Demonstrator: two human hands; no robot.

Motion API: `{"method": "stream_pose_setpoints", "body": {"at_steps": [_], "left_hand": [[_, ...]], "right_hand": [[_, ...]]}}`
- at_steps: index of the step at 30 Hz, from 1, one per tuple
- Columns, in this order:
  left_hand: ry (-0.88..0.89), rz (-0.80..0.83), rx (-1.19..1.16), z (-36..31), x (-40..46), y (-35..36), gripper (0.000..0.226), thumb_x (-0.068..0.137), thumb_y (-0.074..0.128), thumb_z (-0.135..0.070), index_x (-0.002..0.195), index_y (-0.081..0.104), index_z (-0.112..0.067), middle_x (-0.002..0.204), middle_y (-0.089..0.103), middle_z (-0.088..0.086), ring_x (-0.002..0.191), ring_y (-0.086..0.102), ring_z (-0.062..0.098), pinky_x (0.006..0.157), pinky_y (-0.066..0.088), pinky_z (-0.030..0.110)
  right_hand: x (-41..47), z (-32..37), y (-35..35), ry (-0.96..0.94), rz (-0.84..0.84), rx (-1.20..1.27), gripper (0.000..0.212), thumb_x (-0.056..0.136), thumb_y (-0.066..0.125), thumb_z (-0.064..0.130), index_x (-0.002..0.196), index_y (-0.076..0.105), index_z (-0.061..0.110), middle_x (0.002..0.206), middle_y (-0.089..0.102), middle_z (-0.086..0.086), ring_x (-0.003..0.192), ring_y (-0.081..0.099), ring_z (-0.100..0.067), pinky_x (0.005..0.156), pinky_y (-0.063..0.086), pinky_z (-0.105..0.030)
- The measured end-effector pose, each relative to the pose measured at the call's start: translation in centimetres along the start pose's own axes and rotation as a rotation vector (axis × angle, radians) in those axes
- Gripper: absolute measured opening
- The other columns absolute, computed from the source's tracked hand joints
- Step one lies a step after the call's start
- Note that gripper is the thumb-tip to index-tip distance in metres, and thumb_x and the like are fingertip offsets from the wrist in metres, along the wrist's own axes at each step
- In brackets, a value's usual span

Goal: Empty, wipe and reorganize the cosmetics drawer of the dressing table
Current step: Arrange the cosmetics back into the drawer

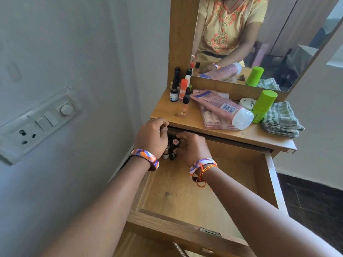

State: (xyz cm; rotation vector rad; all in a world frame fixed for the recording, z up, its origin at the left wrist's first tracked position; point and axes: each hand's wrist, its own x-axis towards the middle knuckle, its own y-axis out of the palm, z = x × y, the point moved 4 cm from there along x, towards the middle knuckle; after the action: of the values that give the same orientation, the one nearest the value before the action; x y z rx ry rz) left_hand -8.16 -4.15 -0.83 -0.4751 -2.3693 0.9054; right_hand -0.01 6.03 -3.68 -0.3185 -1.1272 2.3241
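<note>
The wooden drawer (200, 191) of the dressing table is pulled out, its floor mostly bare. In its far left corner stand a few small dark bottles; one has a pink cap (174, 145). My left hand (151, 135) is curled over the bottles at the corner, and what its fingers hold is hidden. My right hand (192, 147) pinches the pink-capped bottle from the right. Both wrists wear striped bangles.
On the tabletop (167, 110) stand several nail polish bottles (174, 89) at the left, a pink tube (222, 108) lying on a clear case, a white jar (247, 103), a green container (263, 105) and a folded checked cloth (281, 120). A mirror (259, 38) rises behind. A switch panel (39, 123) is on the left wall.
</note>
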Motion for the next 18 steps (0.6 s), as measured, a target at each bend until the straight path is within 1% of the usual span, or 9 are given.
{"method": "stream_pose_setpoints", "body": {"at_steps": [3,5,8,10,13,15,16,17,18], "left_hand": [[0.067,-0.038,0.011,-1.0,0.2,-0.8,0.020,0.091,0.053,-0.010,0.106,0.065,-0.009,0.102,0.065,0.009,0.088,0.061,0.022,0.067,0.048,0.026],[0.117,-0.076,0.019,-1.7,0.8,-1.5,0.020,0.090,0.054,-0.010,0.106,0.066,-0.009,0.100,0.066,0.009,0.086,0.062,0.023,0.067,0.051,0.029],[0.175,-0.123,0.013,-2.8,2.8,-2.5,0.020,0.089,0.055,-0.008,0.105,0.066,-0.008,0.100,0.067,0.009,0.085,0.062,0.024,0.069,0.052,0.029],[0.188,-0.128,0.007,-3.4,4.6,-3.2,0.021,0.087,0.055,-0.006,0.106,0.065,-0.007,0.102,0.066,0.010,0.087,0.061,0.025,0.071,0.051,0.029],[0.181,-0.088,0.030,-4.3,7.5,-3.8,0.026,0.087,0.056,-0.005,0.112,0.061,-0.007,0.112,0.062,0.011,0.096,0.060,0.024,0.075,0.047,0.027],[0.171,-0.041,0.063,-4.8,9.1,-3.9,0.031,0.087,0.057,-0.005,0.119,0.059,-0.008,0.120,0.060,0.011,0.103,0.059,0.026,0.085,0.047,0.030],[0.168,-0.016,0.077,-5.1,9.9,-3.9,0.034,0.087,0.057,-0.005,0.121,0.058,-0.009,0.123,0.059,0.011,0.106,0.059,0.026,0.089,0.046,0.030],[0.165,0.009,0.091,-5.3,10.6,-3.8,0.036,0.087,0.057,-0.005,0.123,0.056,-0.009,0.125,0.058,0.011,0.107,0.059,0.027,0.091,0.046,0.030],[0.164,0.038,0.110,-5.4,11.3,-3.6,0.038,0.087,0.058,-0.005,0.125,0.055,-0.009,0.125,0.057,0.012,0.108,0.058,0.028,0.091,0.045,0.030]], "right_hand": [[-0.3,0.3,-0.7,-0.020,-0.008,-0.029,0.046,0.082,0.068,0.017,0.126,0.054,0.020,0.120,0.062,-0.003,0.104,0.062,-0.018,0.087,0.055,-0.033],[-0.6,1.0,-1.7,-0.076,-0.036,-0.051,0.043,0.084,0.066,0.024,0.124,0.055,0.019,0.118,0.063,-0.002,0.101,0.062,-0.016,0.084,0.055,-0.029],[-0.8,3.1,-3.9,-0.203,-0.150,-0.103,0.036,0.085,0.064,0.035,0.116,0.060,0.017,0.105,0.066,-0.001,0.090,0.063,-0.014,0.074,0.054,-0.025],[-0.3,4.5,-5.9,-0.276,-0.250,-0.103,0.028,0.084,0.063,0.036,0.106,0.065,0.019,0.093,0.068,0.001,0.081,0.063,-0.015,0.071,0.054,-0.028],[1.6,6.3,-8.9,-0.322,-0.385,-0.060,0.018,0.084,0.062,0.027,0.100,0.068,0.019,0.086,0.070,0.000,0.078,0.063,-0.017,0.071,0.055,-0.031],[3.6,7.0,-10.7,-0.313,-0.445,-0.044,0.019,0.086,0.058,0.017,0.101,0.069,0.017,0.090,0.071,-0.003,0.080,0.063,-0.018,0.072,0.054,-0.031],[4.6,7.3,-11.5,-0.301,-0.453,-0.035,0.022,0.087,0.055,0.013,0.103,0.069,0.016,0.093,0.070,-0.005,0.084,0.064,-0.020,0.075,0.054,-0.034],[5.8,7.6,-12.2,-0.279,-0.431,-0.033,0.025,0.087,0.051,0.009,0.106,0.067,0.014,0.097,0.069,-0.008,0.089,0.064,-0.023,0.079,0.054,-0.037],[6.8,7.7,-12.6,-0.251,-0.384,-0.049,0.028,0.087,0.049,0.006,0.109,0.065,0.011,0.103,0.068,-0.010,0.095,0.062,-0.025,0.085,0.052,-0.036]]}}
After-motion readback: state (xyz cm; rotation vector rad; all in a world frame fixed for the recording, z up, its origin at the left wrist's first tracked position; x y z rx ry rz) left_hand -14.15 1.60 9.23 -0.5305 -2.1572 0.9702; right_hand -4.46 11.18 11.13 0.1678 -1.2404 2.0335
